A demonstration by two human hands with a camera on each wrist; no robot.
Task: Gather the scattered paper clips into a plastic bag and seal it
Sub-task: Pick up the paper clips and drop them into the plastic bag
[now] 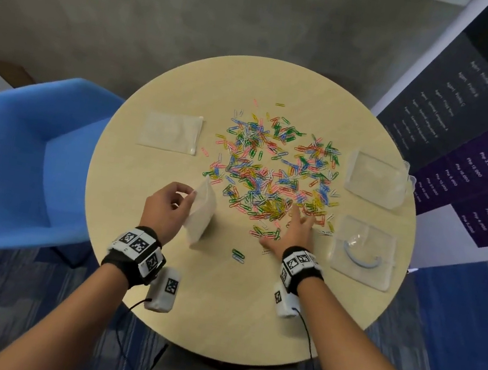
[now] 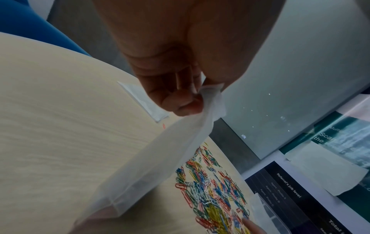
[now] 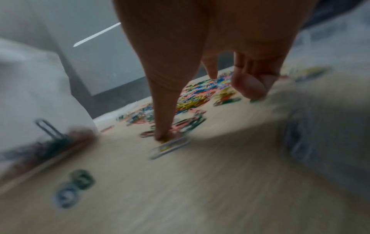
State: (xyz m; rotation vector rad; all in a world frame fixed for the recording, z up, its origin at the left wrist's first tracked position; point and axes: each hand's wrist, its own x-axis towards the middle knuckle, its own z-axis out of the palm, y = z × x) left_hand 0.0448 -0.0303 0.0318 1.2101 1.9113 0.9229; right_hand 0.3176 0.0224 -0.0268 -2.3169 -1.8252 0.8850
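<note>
Several coloured paper clips (image 1: 274,167) (image 2: 212,190) (image 3: 200,95) lie scattered over the middle of a round wooden table (image 1: 154,298). My left hand (image 1: 169,205) (image 2: 186,98) pinches the top edge of a frosted plastic bag (image 1: 201,213) (image 2: 160,158) (image 3: 30,88), which stands on the table left of the clips. My right hand (image 1: 291,229) (image 3: 200,98) is spread flat on the near edge of the pile, fingers straight, thumb (image 3: 162,126) pressing on clips. Two loose clips (image 1: 238,255) (image 3: 74,186) lie nearer to me.
Another empty bag (image 1: 169,131) (image 2: 144,99) lies flat at the far left of the table. Two clear bags (image 1: 376,180) sit at the right, the nearer one (image 1: 364,252) holding a blue curved piece. A blue chair (image 1: 26,156) stands left; a printed banner (image 1: 484,133) stands right.
</note>
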